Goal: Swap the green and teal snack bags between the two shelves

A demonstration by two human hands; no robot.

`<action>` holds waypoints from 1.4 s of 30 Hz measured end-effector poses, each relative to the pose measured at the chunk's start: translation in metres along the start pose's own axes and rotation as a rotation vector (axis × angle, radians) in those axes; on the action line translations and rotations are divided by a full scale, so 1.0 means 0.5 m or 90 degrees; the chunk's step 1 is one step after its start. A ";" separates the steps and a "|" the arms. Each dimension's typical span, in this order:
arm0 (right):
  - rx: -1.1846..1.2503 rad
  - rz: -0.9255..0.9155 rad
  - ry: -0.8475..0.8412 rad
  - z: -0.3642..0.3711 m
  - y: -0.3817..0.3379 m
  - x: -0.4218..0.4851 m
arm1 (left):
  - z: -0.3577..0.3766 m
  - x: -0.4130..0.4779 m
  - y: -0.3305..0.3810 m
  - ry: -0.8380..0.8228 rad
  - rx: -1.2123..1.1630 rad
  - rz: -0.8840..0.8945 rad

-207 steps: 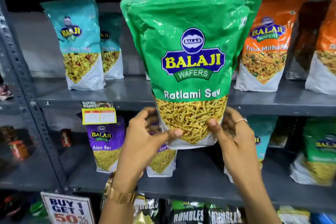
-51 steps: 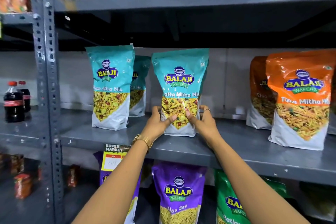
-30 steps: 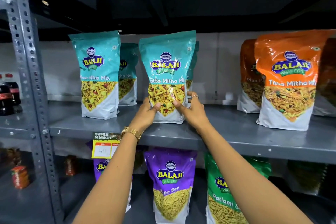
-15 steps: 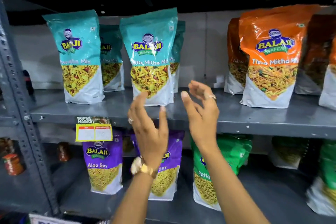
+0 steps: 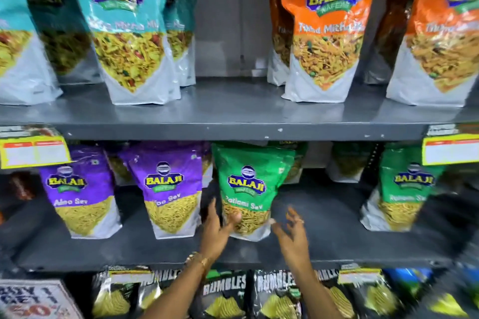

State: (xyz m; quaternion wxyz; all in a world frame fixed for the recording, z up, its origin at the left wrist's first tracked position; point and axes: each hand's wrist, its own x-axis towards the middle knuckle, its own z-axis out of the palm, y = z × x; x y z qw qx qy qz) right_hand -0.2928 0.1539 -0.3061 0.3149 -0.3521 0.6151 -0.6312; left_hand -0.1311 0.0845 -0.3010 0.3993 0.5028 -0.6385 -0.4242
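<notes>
A green Ratlami Sev bag [image 5: 248,176] stands upright mid-way along the lower shelf [image 5: 324,241]. My left hand [image 5: 217,228] has its thumb on the bag's lower front and its fingers along the left edge. My right hand [image 5: 293,230] hovers at the bag's lower right corner with fingers spread, the thumb tip just at its edge. A teal Khatta Mitha Mix bag [image 5: 124,21] stands on the upper shelf [image 5: 220,111], with more teal bags to its left and behind. Another green bag [image 5: 404,189] stands further right on the lower shelf.
Two purple Aloo Sev bags [image 5: 77,189] [image 5: 171,184] stand left of the green bag. Orange bags [image 5: 326,21] fill the upper shelf's right side. Black Humbles bags [image 5: 223,292] sit on the shelf below. Yellow price tags [image 5: 33,150] [image 5: 451,147] hang from the upper shelf's edge.
My hands have let go of the teal bag, which now stands on the upper shelf, and dropped to the green bag on the lower shelf. The view has tilted down and closer.
</notes>
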 end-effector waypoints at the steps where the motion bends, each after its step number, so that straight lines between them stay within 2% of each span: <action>1: -0.018 0.006 -0.032 -0.007 0.012 0.008 | 0.008 0.007 -0.010 -0.018 -0.004 0.007; 4: -0.038 0.011 -0.107 -0.027 0.023 0.024 | 0.033 0.023 -0.026 -0.024 -0.012 0.012; 7: -0.037 0.014 -0.137 -0.063 0.027 0.049 | 0.076 0.021 -0.011 -0.031 0.003 0.013; 11: -0.033 0.022 -0.091 -0.131 0.035 0.077 | 0.155 0.020 0.011 -0.056 0.027 -0.007; 18: -0.034 -0.010 -0.076 -0.221 0.043 0.144 | 0.278 0.043 0.037 -0.058 0.071 -0.018; 23: 0.027 -0.015 -0.029 -0.236 0.052 0.159 | 0.307 0.032 0.108 -0.104 0.049 -0.018; 30: 0.083 -0.008 0.024 -0.227 0.074 0.166 | 0.318 0.027 0.121 -0.115 0.077 -0.011; 34: 0.062 -0.002 0.046 -0.215 0.097 0.166 | 0.308 0.029 0.124 -0.115 0.077 -0.025; 42: -0.024 0.029 0.051 -0.213 0.042 0.152 | 0.294 0.008 0.120 -0.125 0.124 -0.018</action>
